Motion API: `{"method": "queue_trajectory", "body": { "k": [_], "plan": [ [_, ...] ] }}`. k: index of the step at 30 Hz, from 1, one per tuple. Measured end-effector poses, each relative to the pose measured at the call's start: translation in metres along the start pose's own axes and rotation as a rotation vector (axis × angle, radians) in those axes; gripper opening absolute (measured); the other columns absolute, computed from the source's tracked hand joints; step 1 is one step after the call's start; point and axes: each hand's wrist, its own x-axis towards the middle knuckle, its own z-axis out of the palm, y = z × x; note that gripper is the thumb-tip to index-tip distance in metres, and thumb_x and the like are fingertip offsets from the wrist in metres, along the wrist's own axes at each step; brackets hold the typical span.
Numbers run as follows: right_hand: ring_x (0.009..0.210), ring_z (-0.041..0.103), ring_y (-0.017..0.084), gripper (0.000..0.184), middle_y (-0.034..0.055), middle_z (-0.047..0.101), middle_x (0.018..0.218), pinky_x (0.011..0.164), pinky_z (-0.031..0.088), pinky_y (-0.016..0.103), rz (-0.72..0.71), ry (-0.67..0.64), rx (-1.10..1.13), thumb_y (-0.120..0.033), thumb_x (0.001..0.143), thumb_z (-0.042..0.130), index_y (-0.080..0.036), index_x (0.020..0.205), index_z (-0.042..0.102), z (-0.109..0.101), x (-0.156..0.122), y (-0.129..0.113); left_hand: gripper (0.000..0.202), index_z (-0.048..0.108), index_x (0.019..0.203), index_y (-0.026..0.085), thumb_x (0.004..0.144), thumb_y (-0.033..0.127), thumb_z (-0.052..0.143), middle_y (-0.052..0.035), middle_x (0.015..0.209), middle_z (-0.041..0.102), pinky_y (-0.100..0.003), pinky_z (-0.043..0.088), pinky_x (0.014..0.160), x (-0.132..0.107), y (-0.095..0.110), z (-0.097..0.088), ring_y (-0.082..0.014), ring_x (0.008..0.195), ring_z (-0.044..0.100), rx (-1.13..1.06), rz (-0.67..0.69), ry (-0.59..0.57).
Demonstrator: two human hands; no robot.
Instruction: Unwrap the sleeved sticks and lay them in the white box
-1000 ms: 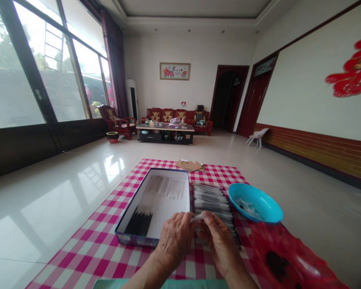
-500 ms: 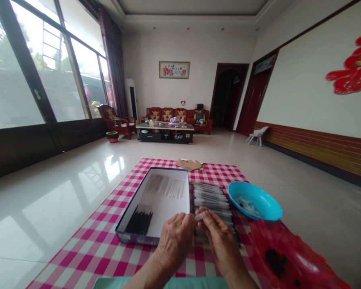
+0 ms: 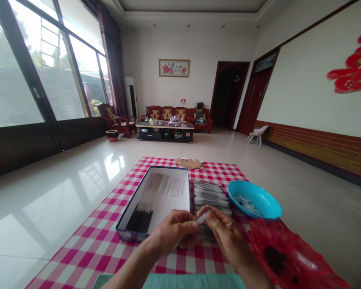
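Note:
My right hand pinches a small whitish translucent pen part between thumb and fingers. At the other end of that part, my left hand is closed with its thumb and fingertips against it; the exact grip is blurred. Behind and under my right hand lies a stack of clear pens with dark ends. Left of my hands is a shallow white-lined box, holding a row of clear tubes at its far end and a bunch of thin black sticks at its near left corner.
Right of the pens stands a blue bowl with small whitish pieces inside. Nearer me lies a red plastic bag with small black pieces. Torn cardboard rests at the far edge of the pink checked tablecloth.
My left hand has turned and drawn slightly down, its thumb now showing on top. The whitish part is more exposed between my hands. My right hand has barely moved.

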Motion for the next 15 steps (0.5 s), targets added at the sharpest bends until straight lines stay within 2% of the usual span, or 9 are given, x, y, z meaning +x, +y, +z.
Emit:
{"method": "queue_trajectory", "body": {
  "k": [3, 5, 7, 10, 12, 15],
  "plan": [
    [0.082, 0.061, 0.021, 0.022, 0.0039, 0.067, 0.088, 0.076, 0.048, 0.033, 0.011, -0.064, 0.097, -0.041, 0.077, 0.062, -0.023, 0.088, 0.068, 0.001, -0.002, -0.001, 0.032, 0.053, 0.071, 0.013, 0.070, 0.044, 0.063, -0.0006, 0.055, 0.058, -0.017, 0.026, 0.036, 0.004, -0.003, -0.003, -0.0050, 0.036, 0.042, -0.196, -0.094, -0.140],
    [0.085, 0.061, 0.021, 0.022, 0.0039, 0.067, 0.092, 0.077, 0.048, 0.034, 0.025, -0.047, 0.220, -0.040, 0.078, 0.062, -0.024, 0.092, 0.067, 0.003, -0.001, 0.004, 0.032, 0.055, 0.071, 0.013, 0.073, 0.045, 0.060, -0.0004, 0.056, 0.058, -0.017, 0.027, 0.037, 0.005, -0.004, -0.001, -0.0052, 0.036, 0.042, -0.143, -0.051, -0.108],
    [0.092, 0.061, 0.021, 0.026, 0.0038, 0.066, 0.099, 0.078, 0.048, 0.034, 0.058, 0.012, 0.317, -0.040, 0.078, 0.062, -0.026, 0.100, 0.064, 0.007, 0.001, 0.011, 0.029, 0.057, 0.074, 0.013, 0.077, 0.042, 0.056, 0.0003, 0.057, 0.058, -0.018, 0.031, 0.040, 0.005, -0.005, 0.002, -0.0066, 0.041, 0.045, 0.082, 0.085, 0.070],
    [0.094, 0.061, 0.020, 0.029, 0.0039, 0.065, 0.104, 0.073, 0.050, 0.031, 0.109, 0.058, 0.337, -0.041, 0.078, 0.063, -0.026, 0.103, 0.062, 0.013, 0.004, 0.018, 0.021, 0.061, 0.078, 0.015, 0.084, 0.033, 0.050, 0.0005, 0.059, 0.059, -0.020, 0.038, 0.052, 0.003, -0.007, 0.007, -0.0095, 0.052, 0.052, 0.589, 0.317, 0.401],
    [0.089, 0.063, 0.020, 0.025, 0.0038, 0.068, 0.099, 0.071, 0.050, 0.029, 0.127, 0.086, 0.317, -0.040, 0.076, 0.065, -0.023, 0.095, 0.065, 0.019, 0.004, 0.020, 0.019, 0.060, 0.080, 0.017, 0.087, 0.027, 0.045, -0.0009, 0.066, 0.062, -0.021, 0.040, 0.059, 0.002, -0.011, 0.009, -0.0112, 0.060, 0.056, 0.880, 0.436, 0.486],
    [0.082, 0.065, 0.020, 0.021, 0.0022, 0.070, 0.088, 0.069, 0.051, 0.029, 0.149, 0.187, 0.298, -0.038, 0.072, 0.070, -0.021, 0.084, 0.067, 0.026, 0.002, 0.020, 0.020, 0.058, 0.086, 0.019, 0.091, 0.021, 0.039, -0.0032, 0.073, 0.062, -0.022, 0.042, 0.063, 0.002, -0.019, 0.012, -0.0135, 0.067, 0.059, 1.159, 0.524, 0.495]
  ]
}}
